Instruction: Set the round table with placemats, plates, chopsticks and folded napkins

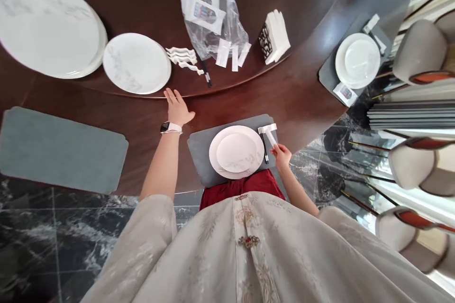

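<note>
My right hand (282, 156) pinches a slim white packet (271, 138) beside a pair of black chopsticks (265, 148). The packet's far end reaches the white chopstick rest (270, 127) that props the chopsticks. To the left of these, a small white plate (237, 152) is stacked on a larger white plate (214, 166), both on a grey placemat (199, 150). Palm down, my left hand (178, 108) is at the raised inner tabletop's edge, fingers stretched out and holding nothing. Just beyond it lie several wavy white chopstick rests (184, 56) and more black chopsticks (206, 77).
Stacked white plates (50, 28) and smaller plates (137, 63) stand at upper left. A plastic bag of packets (213, 13) and a napkin holder (266, 42) are on the raised part. Another placemat (64, 149) lies left; another plate setting (359, 61) and chairs (414, 51) are right.
</note>
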`<state>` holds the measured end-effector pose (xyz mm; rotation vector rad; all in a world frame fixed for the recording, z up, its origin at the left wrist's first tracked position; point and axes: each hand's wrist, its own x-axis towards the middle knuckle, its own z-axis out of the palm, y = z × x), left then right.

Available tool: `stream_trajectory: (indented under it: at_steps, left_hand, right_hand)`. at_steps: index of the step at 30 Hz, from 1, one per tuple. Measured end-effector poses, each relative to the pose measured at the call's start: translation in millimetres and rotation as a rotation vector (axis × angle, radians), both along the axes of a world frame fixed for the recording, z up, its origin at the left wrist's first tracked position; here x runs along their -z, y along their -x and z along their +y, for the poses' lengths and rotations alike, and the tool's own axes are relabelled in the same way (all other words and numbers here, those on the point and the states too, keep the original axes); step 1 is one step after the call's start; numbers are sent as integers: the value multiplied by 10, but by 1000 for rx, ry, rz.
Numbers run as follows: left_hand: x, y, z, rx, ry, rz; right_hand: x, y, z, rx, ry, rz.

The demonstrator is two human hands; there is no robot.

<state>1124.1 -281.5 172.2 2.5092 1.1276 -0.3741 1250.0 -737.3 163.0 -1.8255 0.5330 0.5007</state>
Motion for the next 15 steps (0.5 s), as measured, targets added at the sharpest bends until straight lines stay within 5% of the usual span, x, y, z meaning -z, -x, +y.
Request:
stream_trajectory:
  at_steps: [4, 10, 13, 15]
  left_hand:
    - [-1, 2, 87, 21, -17, 68]
    - [-50, -24, 123, 31, -25, 152]
    - [-95, -33, 87, 41, -38, 142]
    - [-126, -35, 62, 45, -48, 117]
  right_hand:
    - [102, 515, -493, 99, 104, 82]
    - [37, 580, -740, -79, 358, 73]
    - [-67, 303, -490, -406, 526, -167]
    - [-121, -36, 57, -665, 491, -381]
